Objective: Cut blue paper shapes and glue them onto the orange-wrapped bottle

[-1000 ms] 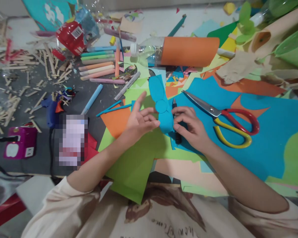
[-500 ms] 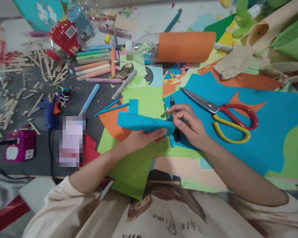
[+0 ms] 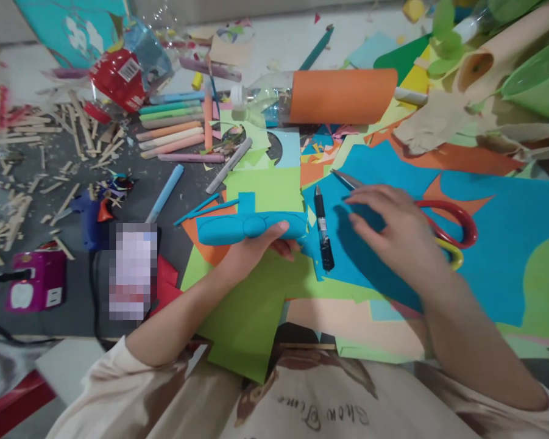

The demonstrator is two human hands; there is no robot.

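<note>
My left hand [image 3: 267, 241] grips a strip of blue paper [image 3: 223, 230] with rounded outlines drawn on it in dark ink, thumb on top and fingers underneath. Over the scissors [image 3: 448, 213], my right hand [image 3: 388, 222] hovers with fingers apart and nothing in them. The scissors have one red and one yellow handle; the hand covers their pivot and much of the blades. Between my hands a black pen [image 3: 322, 228] lies on the large blue sheet [image 3: 484, 268], its tip pointing away from me. A green sheet [image 3: 247, 323] lies under my left hand.
A clear bottle wrapped in orange paper [image 3: 342, 96] lies behind the sheets. Several markers [image 3: 173, 131], a blue glue gun [image 3: 89, 213], a blurred-out phone [image 3: 132, 271] and a purple box [image 3: 36, 280] with a cord are at left, with scattered wood sticks [image 3: 16, 210].
My right hand has left the pen area and moved right, over the scissors. My left hand and the blue paper strip have shifted slightly left.
</note>
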